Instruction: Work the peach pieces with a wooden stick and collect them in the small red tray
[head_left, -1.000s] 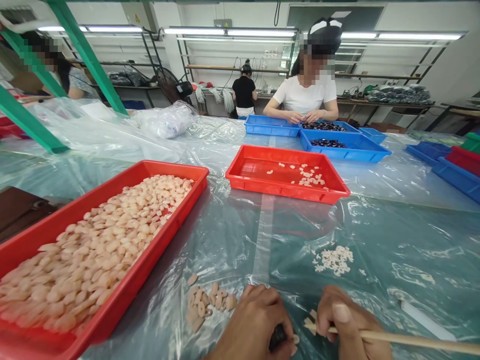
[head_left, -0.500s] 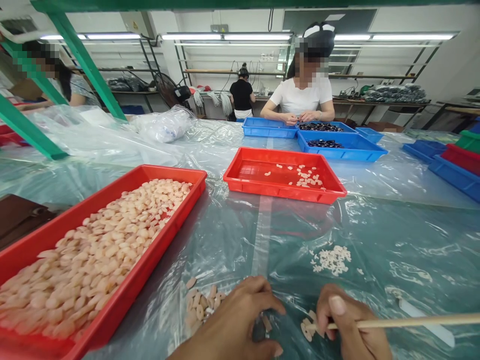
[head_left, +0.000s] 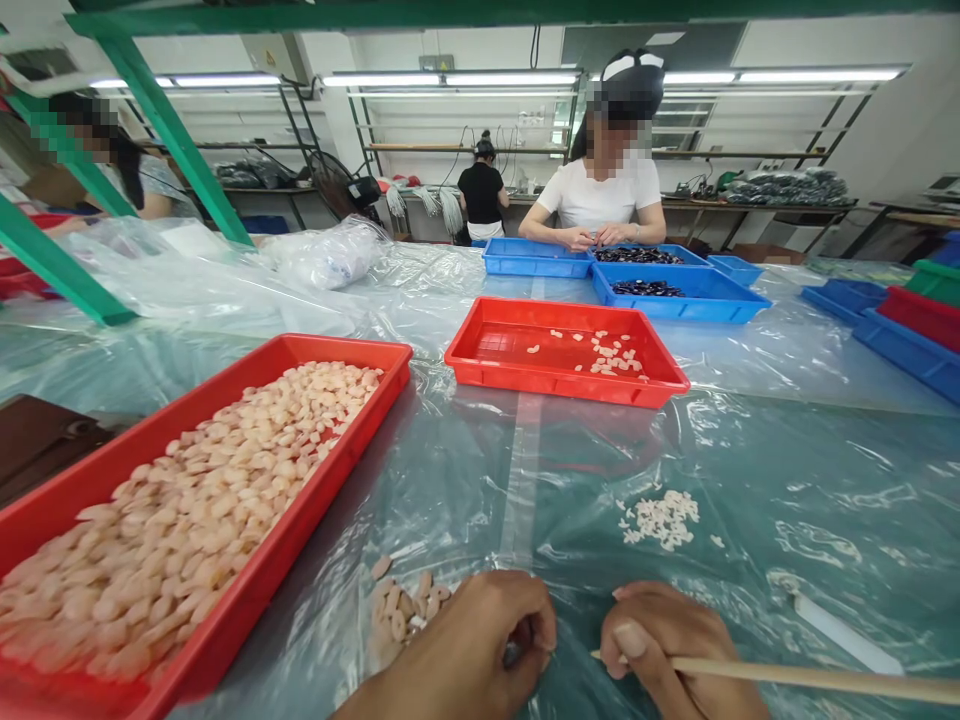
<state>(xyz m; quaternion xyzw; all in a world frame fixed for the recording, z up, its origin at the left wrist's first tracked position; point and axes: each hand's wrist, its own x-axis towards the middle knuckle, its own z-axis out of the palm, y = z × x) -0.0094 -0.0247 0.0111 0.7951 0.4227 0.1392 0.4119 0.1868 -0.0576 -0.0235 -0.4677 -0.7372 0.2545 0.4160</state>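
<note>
At the lower left of the frame I see the big red tray (head_left: 300, 510) heaped with peach pieces (head_left: 187, 520). Just right of it is 1 loose pile (head_left: 401, 605) of the same, then the left hand (head_left: 465, 660), its fingers curled together on a small dark piece (head_left: 513, 654) that barely shows. At the bottom centre the right hand (head_left: 667, 650) is clamped on a wooden stick (head_left: 795, 678) whose tip points at that piece, so I judge the poking step is in hand; the next move calls for a steady pinch and a straight push, clear of the white bits (head_left: 660, 520) above.
</note>
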